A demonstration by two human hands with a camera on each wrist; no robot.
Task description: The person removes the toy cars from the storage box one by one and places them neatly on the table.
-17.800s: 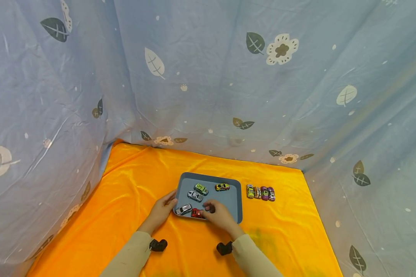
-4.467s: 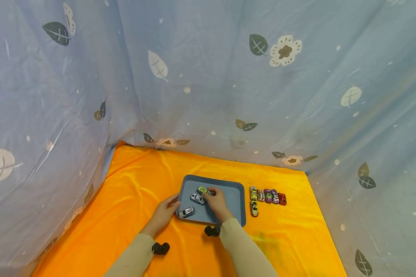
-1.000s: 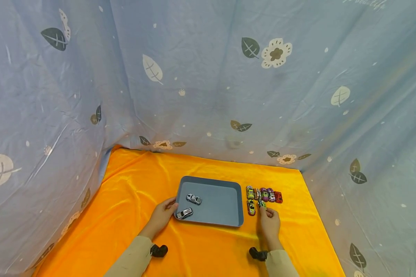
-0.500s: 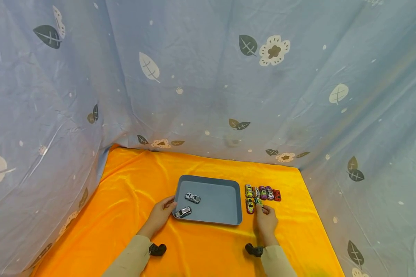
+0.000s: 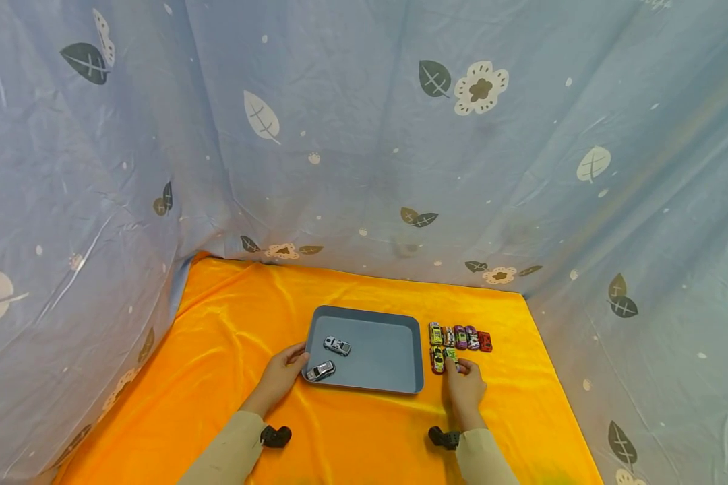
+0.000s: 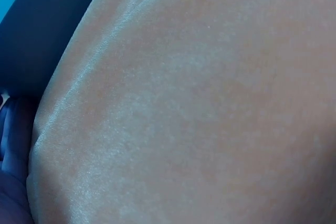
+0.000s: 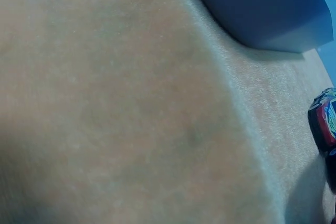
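My left hand (image 5: 281,374) holds the blue-grey tray (image 5: 394,386) by its left edge, with the thumb at the rim. Two silver toy cars lie inside: a white-silver one (image 5: 337,345) and, in the near left corner, a plain silver one (image 5: 321,371). Right of the tray, my right hand (image 5: 468,386) pinches a green toy car (image 5: 451,354) by its near end, down at the cloth. Beside it sits a yellow toy car (image 5: 437,360). In the left wrist view, part of the tray (image 6: 52,30) shows; the right wrist view catches one patterned car (image 7: 328,116) at its edge.
Behind the green car stands a row of several toy cars, from a yellow one (image 5: 435,334) to a red one (image 5: 484,342). Orange cloth (image 5: 352,438) covers the surface. Blue-grey patterned curtains (image 5: 364,168) enclose the back and sides.
Since the earliest frame, the red, yellow and green cars have left the tray for the cloth at right. Over the last second the green car has settled beside the yellow one.
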